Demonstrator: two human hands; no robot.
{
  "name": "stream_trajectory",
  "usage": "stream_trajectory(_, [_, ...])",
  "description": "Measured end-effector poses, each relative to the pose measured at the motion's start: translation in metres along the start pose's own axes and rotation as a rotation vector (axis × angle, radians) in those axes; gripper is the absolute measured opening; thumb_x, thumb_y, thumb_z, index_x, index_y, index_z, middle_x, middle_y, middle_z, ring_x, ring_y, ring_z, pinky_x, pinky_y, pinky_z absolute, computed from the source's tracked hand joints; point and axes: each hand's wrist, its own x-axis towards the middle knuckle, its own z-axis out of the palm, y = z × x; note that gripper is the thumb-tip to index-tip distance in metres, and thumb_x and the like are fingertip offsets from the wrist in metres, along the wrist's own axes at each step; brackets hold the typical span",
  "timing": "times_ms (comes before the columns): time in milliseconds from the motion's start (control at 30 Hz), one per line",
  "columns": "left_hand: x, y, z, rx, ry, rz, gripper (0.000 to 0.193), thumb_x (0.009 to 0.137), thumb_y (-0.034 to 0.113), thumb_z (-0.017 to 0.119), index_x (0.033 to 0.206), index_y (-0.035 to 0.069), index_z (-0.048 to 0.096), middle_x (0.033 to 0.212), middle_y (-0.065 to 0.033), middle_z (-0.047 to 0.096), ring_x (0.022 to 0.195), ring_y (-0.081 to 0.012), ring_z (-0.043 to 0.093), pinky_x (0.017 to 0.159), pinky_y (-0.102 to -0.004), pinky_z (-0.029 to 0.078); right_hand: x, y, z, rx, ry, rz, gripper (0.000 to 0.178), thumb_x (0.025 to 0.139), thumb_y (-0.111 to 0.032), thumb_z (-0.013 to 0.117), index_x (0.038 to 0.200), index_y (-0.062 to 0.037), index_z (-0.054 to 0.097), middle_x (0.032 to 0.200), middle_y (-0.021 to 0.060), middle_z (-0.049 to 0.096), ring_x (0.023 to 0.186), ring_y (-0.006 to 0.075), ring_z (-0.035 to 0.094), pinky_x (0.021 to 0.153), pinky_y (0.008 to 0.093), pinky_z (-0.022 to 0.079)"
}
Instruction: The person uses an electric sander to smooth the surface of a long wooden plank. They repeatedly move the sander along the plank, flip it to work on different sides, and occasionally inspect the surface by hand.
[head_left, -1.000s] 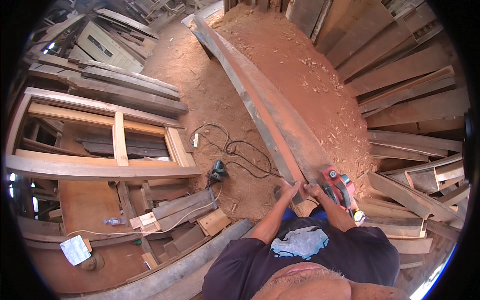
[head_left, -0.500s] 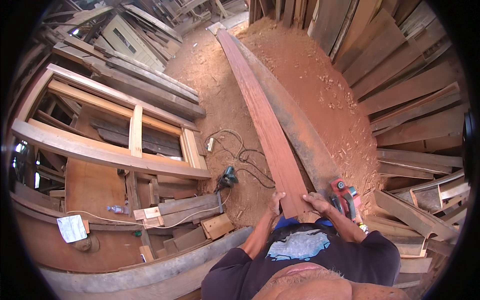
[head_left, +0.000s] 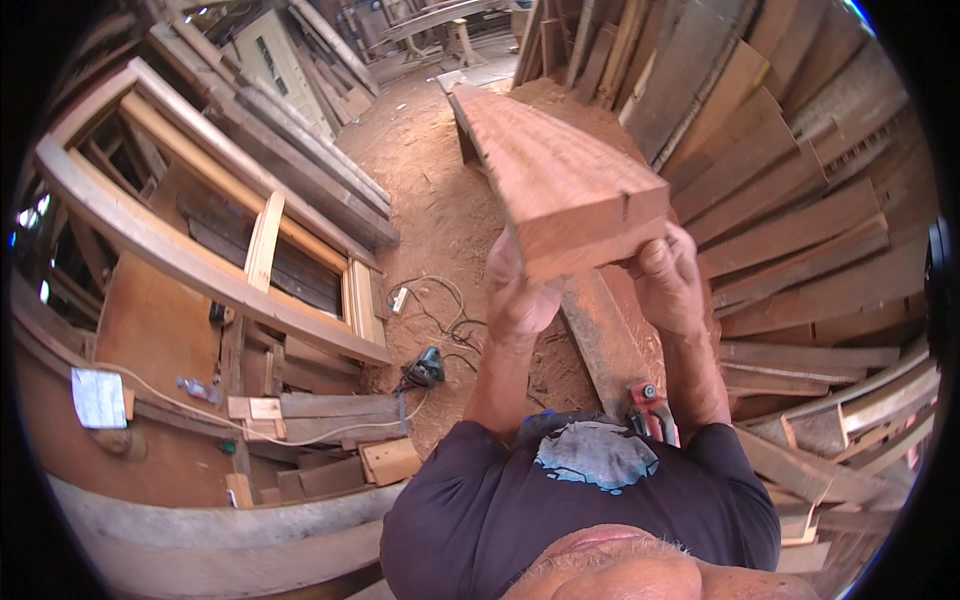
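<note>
A long reddish-brown wooden plank [head_left: 565, 165] is lifted toward me, its near end raised high and its cut end face turned my way. My left hand [head_left: 520, 295] grips the near end at its left side, partly hidden behind the wood. At the right corner of the same end, my right hand [head_left: 665, 280] holds on, with the thumb by the end face and the other fingers mostly under the plank. The far end runs away toward the back of the workshop. Below the plank lies a worn grey-brown beam [head_left: 605, 345].
A red power tool [head_left: 650, 410] stands by the beam's near end. On the left are a dark power tool [head_left: 422, 370] with its cord, a wooden frame [head_left: 215, 280], wood offcuts and a paper sheet [head_left: 99, 398]. Boards [head_left: 790, 245] lean along the right; sawdust covers the floor.
Both hands have raised the plank's near end from low by my body to well above the beam. Its end face now shows, and the view has shifted slightly.
</note>
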Motion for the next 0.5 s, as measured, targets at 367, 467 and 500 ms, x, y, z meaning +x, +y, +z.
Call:
stream_trajectory(367, [0.036, 0.000, 0.025, -0.036, 0.085, 0.006, 0.059, 0.089, 0.021, 0.072, 0.134, -0.006, 0.043, 0.125, -0.0180, 0.060, 0.109, -0.0270, 0.064, 0.090, -0.0402, 0.056, 0.024, -0.011, -0.003, 0.036, 0.017, -0.129, 0.055, 0.097, -0.046, 0.056, 0.110, 0.0076, 0.057, 0.092, 0.0149, 0.067, 0.084, 0.0214, 0.067, 0.080, 0.0360, 0.054])
stream_trajectory(467, [0.044, -0.003, 0.027, -0.032, 0.096, -0.003, 0.063, 0.089, 0.024, 0.073, 0.134, -0.006, 0.042, 0.124, -0.0175, 0.060, 0.110, -0.0266, 0.064, 0.090, -0.0415, 0.056, 0.030, -0.013, -0.006, 0.040, 0.045, -0.136, 0.052, 0.098, -0.044, 0.055, 0.107, 0.0067, 0.058, 0.091, 0.0144, 0.067, 0.084, 0.0213, 0.066, 0.080, 0.0359, 0.053])
stream_trajectory(500, [0.045, -0.002, 0.027, -0.034, 0.085, -0.010, 0.063, 0.088, 0.025, 0.074, 0.134, -0.006, 0.042, 0.124, -0.0174, 0.060, 0.110, -0.0266, 0.064, 0.090, -0.0416, 0.056, 0.031, -0.014, -0.006, 0.054, 0.038, -0.137, 0.052, 0.098, -0.044, 0.055, 0.108, 0.0067, 0.058, 0.091, 0.0145, 0.067, 0.084, 0.0212, 0.067, 0.080, 0.0357, 0.053])
